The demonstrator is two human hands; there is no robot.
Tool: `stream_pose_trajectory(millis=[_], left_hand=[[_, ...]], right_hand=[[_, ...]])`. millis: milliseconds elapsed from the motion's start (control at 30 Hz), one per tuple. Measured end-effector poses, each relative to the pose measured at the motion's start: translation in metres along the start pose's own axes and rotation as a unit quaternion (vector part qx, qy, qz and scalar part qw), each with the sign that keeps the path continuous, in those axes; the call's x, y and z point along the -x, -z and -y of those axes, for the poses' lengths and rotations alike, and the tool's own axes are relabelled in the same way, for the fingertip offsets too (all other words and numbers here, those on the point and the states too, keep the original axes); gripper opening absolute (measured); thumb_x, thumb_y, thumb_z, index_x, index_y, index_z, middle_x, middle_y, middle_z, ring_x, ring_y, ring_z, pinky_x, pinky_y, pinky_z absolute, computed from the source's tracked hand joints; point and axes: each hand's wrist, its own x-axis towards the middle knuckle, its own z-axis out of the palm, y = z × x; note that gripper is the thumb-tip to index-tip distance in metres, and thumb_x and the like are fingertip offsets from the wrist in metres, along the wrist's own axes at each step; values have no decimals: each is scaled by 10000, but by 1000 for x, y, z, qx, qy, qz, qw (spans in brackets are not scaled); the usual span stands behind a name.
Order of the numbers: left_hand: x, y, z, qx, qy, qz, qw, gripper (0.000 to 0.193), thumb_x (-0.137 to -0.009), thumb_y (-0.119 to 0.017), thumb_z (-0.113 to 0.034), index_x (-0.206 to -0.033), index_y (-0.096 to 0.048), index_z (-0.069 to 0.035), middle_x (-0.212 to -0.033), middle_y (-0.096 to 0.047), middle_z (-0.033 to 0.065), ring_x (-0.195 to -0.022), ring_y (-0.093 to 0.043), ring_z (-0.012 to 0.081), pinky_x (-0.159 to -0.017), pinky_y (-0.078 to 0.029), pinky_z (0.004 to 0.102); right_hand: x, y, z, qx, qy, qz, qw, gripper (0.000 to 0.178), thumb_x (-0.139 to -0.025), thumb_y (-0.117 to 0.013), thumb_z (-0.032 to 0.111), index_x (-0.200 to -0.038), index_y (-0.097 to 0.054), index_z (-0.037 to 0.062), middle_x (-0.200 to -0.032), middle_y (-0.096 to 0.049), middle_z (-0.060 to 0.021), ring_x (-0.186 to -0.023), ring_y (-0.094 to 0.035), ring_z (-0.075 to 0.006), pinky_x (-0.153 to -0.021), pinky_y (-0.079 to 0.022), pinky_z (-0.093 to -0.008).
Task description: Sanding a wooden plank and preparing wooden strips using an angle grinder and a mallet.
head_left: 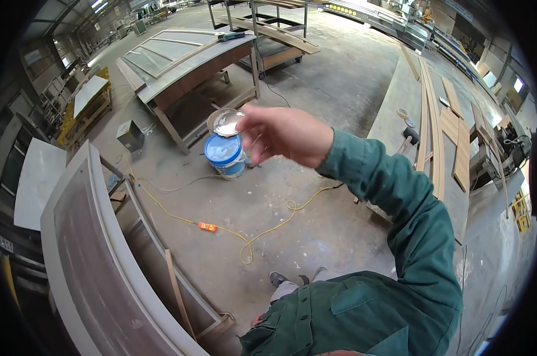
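My right hand (283,135), in a green sleeve, reaches out ahead of me at mid-height. Its fingers are curved and apart, and I see nothing held in them. Behind the fingertips is a round open tin (225,124) with whitish stuff inside; the index finger overlaps its rim in view, but I cannot tell if they touch. Just below the tin stands a blue bucket (222,149) with white smears on its lid. My left hand is not in view.
A yellow cord (275,228) with an orange socket block (207,226) crosses the concrete floor. On the left stands a large framed panel (81,231). A workbench (203,62) bears a door frame. At right, wooden strips (431,118) and a mallet (410,135) lie on a long table.
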Motion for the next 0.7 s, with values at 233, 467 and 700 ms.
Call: stream_pose_trajectory(millis=[233, 467, 700], left_hand=[[-26, 73, -26, -63, 11, 28, 998, 518, -726, -744, -258, -1197, -610, -89, -994, -669, 87, -867, -628, 207, -798, -500, 330], [-89, 117, -72, -119, 14, 36, 992, 513, -725, -743, -264, -1190, -615, -90, -1001, -670, 91, -876, -631, 210, -805, -501, 331], [-163, 155, -142, -179, 19, 26, 983, 508, -725, -742, -270, -1184, -620, -90, -1009, -672, 95, -885, -633, 214, -811, -501, 333]], right_hand=[[35, -102, 30, 81, 154, 266, 948, 421, -966, -447, 404, -976, -562, 0, -793, -603, -111, -702, -584, -146, -585, -476, -299], [34, -54, 74, 41, 54, 229, 971, 309, -932, -497, 295, -921, -568, -6, -757, -615, -178, -733, -601, -281, -698, -480, -410], [7, 39, 70, 68, 251, 75, 963, 242, -900, -494, 227, -948, -557, -2, -821, -627, -203, -790, -610, -360, -722, -485, -429]])
